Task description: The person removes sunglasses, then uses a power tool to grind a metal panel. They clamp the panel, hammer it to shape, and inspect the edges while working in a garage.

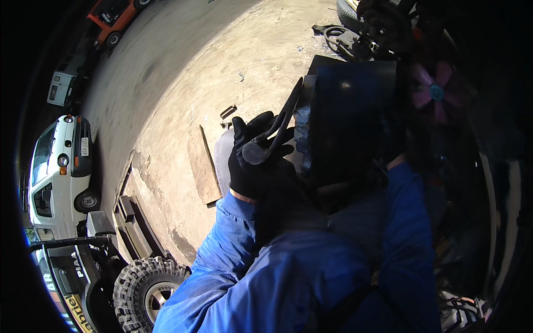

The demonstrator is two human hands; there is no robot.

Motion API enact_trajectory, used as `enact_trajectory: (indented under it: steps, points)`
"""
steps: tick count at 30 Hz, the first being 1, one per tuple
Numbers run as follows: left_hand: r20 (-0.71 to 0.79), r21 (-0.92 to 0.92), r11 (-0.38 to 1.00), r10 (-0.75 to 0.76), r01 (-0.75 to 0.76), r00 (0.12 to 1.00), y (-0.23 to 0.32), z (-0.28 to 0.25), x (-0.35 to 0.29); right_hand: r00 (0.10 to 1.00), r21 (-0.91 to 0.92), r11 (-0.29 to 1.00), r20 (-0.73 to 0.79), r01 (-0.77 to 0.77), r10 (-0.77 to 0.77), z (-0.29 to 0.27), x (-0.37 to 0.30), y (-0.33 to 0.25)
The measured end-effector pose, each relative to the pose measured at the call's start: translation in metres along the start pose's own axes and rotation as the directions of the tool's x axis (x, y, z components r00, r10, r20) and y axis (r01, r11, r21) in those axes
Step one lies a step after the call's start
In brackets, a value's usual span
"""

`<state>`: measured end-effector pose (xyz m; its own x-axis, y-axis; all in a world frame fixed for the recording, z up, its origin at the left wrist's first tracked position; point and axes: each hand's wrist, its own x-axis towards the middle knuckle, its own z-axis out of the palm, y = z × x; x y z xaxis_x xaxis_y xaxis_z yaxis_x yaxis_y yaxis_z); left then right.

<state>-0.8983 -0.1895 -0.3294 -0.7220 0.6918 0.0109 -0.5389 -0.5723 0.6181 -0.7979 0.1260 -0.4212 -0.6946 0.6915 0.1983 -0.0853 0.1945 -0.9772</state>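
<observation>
My left hand (252, 169), in a black glove, holds a curved dark strap with a round knob, its fingers partly bent behind it. The strap rises to the left edge of a large black boxy shell, which looks like a welding mask (352, 111). Bright, uneven silvery material runs along the shell's left edge. My right hand (394, 139) is at the shell's right side, deep in shadow. Its gloved fingers are lost in the dark, so their grip does not show. Both forearms wear blue sleeves.
A grey padded seat-like piece (223, 158) and a wooden board (201, 166) lie left of my hand. Beyond are metal channels (133, 222), a knobbly tyre (150, 288) and a white van (61, 166). A pink-bladed fan (437, 92) is at right; dark mechanical parts (383, 28) lie ahead.
</observation>
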Motion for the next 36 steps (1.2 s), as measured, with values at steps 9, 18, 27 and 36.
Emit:
enact_trajectory:
  steps: [9, 18, 27, 36]
  points:
    - [0.007, -0.370, 0.910, -0.197, 0.186, 0.980, -0.010, 0.017, -0.008, 0.987, -0.196, 0.968, 0.066, 0.157, -0.146, 0.000, 0.004, 0.011]
    - [-0.103, 0.492, 0.852, -0.144, 0.176, 0.984, -0.001, 0.016, -0.009, 0.984, -0.203, 0.965, 0.083, 0.169, -0.155, -0.005, 0.006, 0.008]
    - [-0.153, -0.073, 0.996, -0.070, 0.059, 0.986, 0.007, 0.016, 0.012, 0.992, 0.013, 0.993, -0.049, 0.117, -0.116, -0.008, 0.002, -0.011]
    - [0.268, 0.963, -0.116, 0.464, -0.242, 0.844, 0.001, -0.004, 0.007, 0.978, -0.247, 0.948, -0.001, 0.203, -0.209, 0.010, -0.005, -0.031]
